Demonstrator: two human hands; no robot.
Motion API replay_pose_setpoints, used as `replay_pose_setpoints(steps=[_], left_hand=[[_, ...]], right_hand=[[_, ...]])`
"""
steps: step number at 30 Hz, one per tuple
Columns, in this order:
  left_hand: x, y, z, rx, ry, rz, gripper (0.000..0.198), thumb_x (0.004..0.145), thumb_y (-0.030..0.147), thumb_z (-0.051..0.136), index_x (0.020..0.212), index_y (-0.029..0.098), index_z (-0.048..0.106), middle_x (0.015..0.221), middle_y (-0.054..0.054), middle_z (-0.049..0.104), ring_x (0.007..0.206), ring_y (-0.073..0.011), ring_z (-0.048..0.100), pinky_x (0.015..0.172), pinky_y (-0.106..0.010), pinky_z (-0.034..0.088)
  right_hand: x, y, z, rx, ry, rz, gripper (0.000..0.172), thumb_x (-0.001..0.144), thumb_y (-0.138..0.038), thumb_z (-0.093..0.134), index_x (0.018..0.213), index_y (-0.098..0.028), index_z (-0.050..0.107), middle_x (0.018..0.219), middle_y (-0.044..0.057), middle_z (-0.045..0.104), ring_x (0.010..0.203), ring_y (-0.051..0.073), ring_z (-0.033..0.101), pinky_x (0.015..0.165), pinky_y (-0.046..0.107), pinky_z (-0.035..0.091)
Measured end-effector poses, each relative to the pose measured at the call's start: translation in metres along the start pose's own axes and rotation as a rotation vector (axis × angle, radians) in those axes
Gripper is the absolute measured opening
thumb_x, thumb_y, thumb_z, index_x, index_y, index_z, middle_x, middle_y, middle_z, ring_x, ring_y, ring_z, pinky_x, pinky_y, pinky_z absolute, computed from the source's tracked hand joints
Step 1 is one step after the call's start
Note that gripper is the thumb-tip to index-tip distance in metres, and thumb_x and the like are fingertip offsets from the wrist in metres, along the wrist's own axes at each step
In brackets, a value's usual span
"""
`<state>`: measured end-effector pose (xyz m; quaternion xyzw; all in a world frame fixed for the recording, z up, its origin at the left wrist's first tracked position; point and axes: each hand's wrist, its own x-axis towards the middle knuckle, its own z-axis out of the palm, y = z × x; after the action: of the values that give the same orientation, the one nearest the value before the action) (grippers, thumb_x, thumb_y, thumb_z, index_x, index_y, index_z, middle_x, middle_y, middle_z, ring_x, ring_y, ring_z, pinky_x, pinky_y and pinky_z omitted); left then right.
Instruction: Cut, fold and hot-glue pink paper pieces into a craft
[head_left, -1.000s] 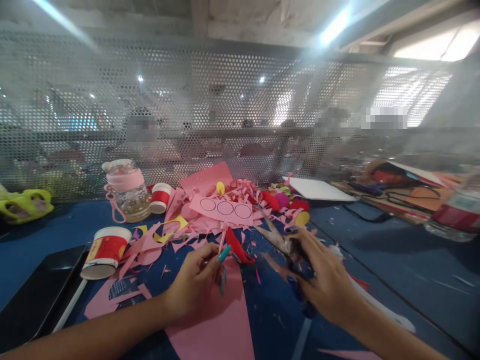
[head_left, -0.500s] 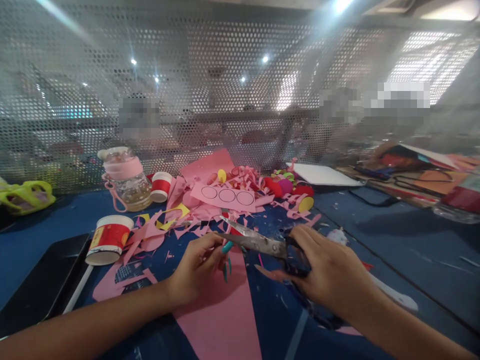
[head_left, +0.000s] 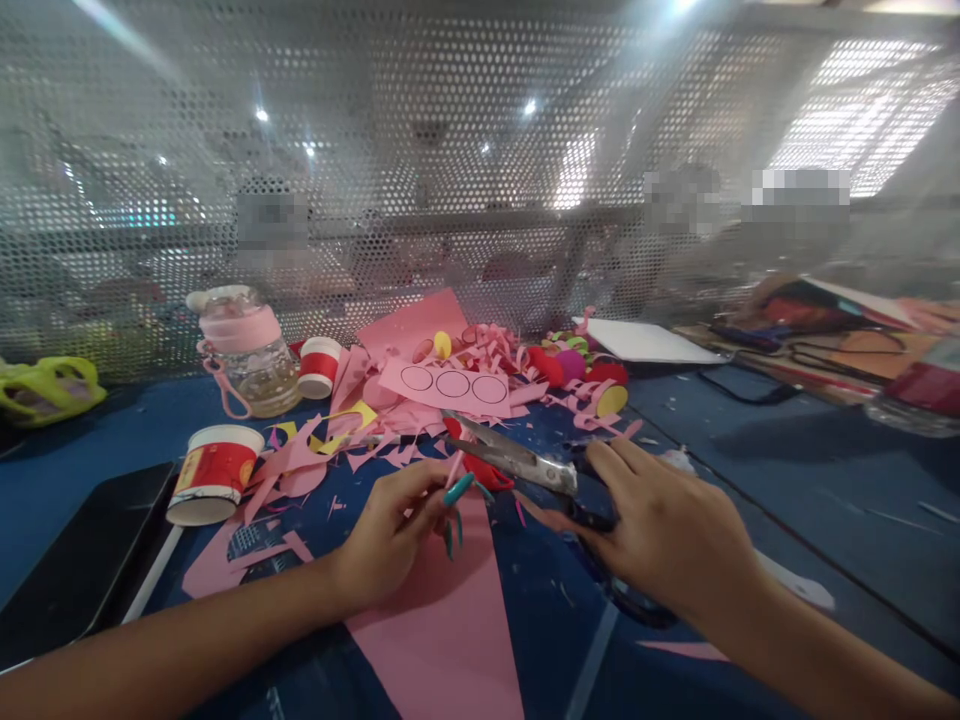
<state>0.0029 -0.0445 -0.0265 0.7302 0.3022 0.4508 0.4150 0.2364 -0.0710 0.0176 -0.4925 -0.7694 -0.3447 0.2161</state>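
Note:
My left hand (head_left: 394, 525) is closed in a pinch on a teal curled strip (head_left: 459, 488), whose thin ends hang below the fingers. A slim pink piece stands up by the fingertips. My right hand (head_left: 664, 520) grips dark-handled scissors (head_left: 551, 472), its fingers partly hidden behind the handles. The blades are slightly apart and point left, just above the strip. Behind them lies a red piece (head_left: 484, 468), partly covered. Under my left hand a long pink paper sheet (head_left: 457, 630) lies on the blue table.
Pink paper scraps (head_left: 375, 390) and a pink card with drawn ovals (head_left: 454, 385) are heaped ahead. Left are two paper cups, the nearer one (head_left: 214, 475) tipped, a bottle (head_left: 251, 355) and a black tray-like object (head_left: 90, 550). A white sheet (head_left: 649, 342) lies back right.
The scissors' blades have drawn closer together, and their tips have moved slightly away from my left fingers. More of the red piece shows. My left hand keeps its pinch on the teal strip.

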Motion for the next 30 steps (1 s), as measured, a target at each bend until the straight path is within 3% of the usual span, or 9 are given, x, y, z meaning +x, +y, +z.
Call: replay_pose_setpoints(steps=[18,25,30], left_hand=[[0.001,-0.003,-0.0003,-0.008,-0.016,-0.01,0.021,0.09,0.029,0.046,0.091,0.016,0.062,0.07,0.0,0.053,0.056,-0.0066,0.049,0.052,-0.019,0.042],[0.0009,0.0032,0.0,-0.013,-0.032,-0.001,0.02,0.091,0.028,0.046,0.085,0.015,0.06,0.072,0.0,0.053,0.054,-0.0051,0.049,0.051,-0.017,0.043],[0.0002,0.0051,-0.0005,0.034,-0.043,0.063,0.018,0.09,0.025,0.046,0.087,0.016,0.061,0.065,0.001,0.052,0.053,-0.0054,0.05,0.05,-0.016,0.043]], right_hand=[[0.0013,-0.001,0.0002,-0.045,0.001,-0.056,0.059,0.089,-0.061,0.018,0.075,-0.015,0.053,0.061,0.006,0.059,0.053,0.02,0.06,0.045,0.027,0.033],[0.0051,-0.0031,-0.0032,0.047,0.025,-0.109,0.054,0.094,-0.049,0.015,0.068,-0.016,0.05,0.054,0.006,0.058,0.047,0.018,0.059,0.042,0.026,0.036],[-0.0006,-0.0015,0.0003,0.113,-0.084,-0.123,0.036,0.091,-0.032,0.029,0.072,-0.014,0.053,0.056,0.007,0.06,0.046,0.018,0.06,0.042,0.026,0.037]])
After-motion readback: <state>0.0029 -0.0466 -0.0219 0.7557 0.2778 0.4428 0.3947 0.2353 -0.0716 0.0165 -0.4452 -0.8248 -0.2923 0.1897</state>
